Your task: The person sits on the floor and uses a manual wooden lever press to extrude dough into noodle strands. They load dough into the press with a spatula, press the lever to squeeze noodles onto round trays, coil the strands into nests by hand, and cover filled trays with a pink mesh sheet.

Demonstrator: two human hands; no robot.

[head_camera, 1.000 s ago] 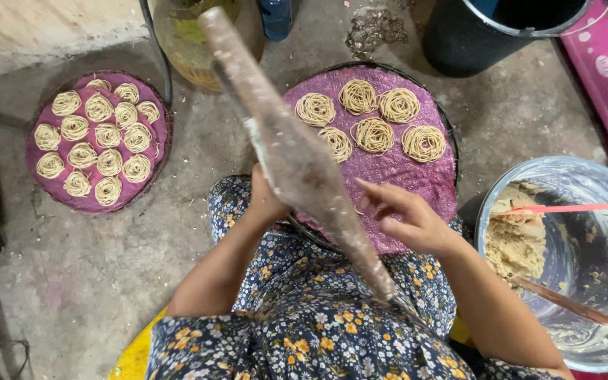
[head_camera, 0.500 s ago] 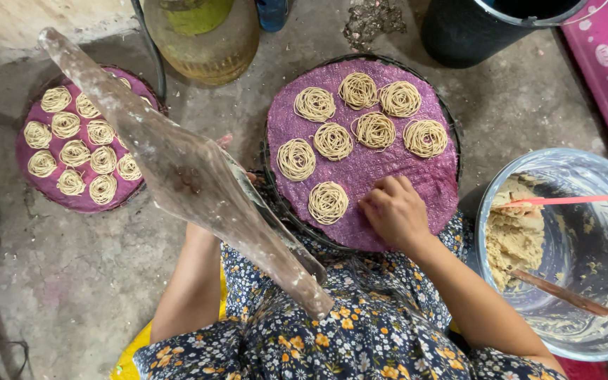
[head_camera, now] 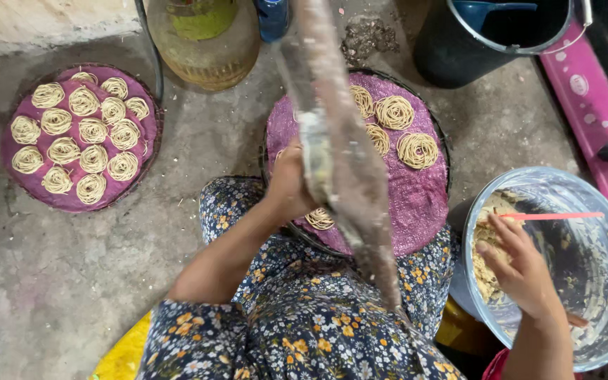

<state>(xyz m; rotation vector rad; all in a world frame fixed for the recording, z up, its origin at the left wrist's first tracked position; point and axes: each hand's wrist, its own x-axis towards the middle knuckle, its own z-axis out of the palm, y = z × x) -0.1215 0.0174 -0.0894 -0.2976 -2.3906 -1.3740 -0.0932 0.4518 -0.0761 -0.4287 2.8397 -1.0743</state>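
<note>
My left hand (head_camera: 291, 184) grips a long dough-smeared press (head_camera: 346, 162) that stands tilted over the purple round tray (head_camera: 423, 204) on my lap. Several coiled noodle nests (head_camera: 395, 112) lie on the tray's far half, and one more nest (head_camera: 319, 219) shows beside my left hand. My right hand (head_camera: 522, 264) is inside the clear plastic bowl (head_camera: 599, 281) at the right, its fingers apart on the pale dough (head_camera: 485, 278). A thin pink stick (head_camera: 550, 216) lies across the bowl.
A second purple tray (head_camera: 72, 204) full of noodle nests lies on the concrete floor at the left. A yellowish jug (head_camera: 205, 42), a blue bottle (head_camera: 274, 17) and a black bucket (head_camera: 459, 49) stand behind. A pink board (head_camera: 585, 105) is at the far right.
My right hand has left the tray and gone into the bowl. The press has swung from the left to the middle, over the tray, with my left hand still on it.
</note>
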